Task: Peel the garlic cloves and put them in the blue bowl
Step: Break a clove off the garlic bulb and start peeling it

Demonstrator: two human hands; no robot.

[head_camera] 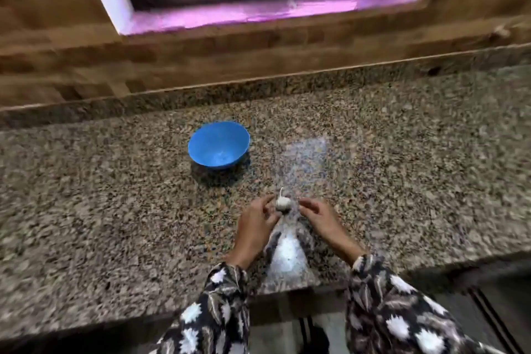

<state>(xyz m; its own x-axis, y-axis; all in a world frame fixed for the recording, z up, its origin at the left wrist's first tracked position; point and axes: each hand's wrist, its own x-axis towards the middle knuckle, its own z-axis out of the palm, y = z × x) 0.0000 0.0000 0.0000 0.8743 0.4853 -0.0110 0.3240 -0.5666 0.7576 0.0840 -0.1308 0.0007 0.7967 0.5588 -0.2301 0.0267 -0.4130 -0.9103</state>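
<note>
Fingers [269, 202] of the left hand [257, 224] pinched the garlic [283, 203] (right hand [319, 217] loose); a slip could roll it off the tabletop [115, 181].

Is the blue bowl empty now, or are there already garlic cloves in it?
Empty: the blue bowl stands upright and its inside shows only blue. The garlic is outside it, nearer the person.

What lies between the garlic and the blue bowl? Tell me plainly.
Only bare speckled countertop, partly darkened by the bowl's shadow, lies between the garlic and the blue bowl. The head view shows nothing else in that stretch.
</note>
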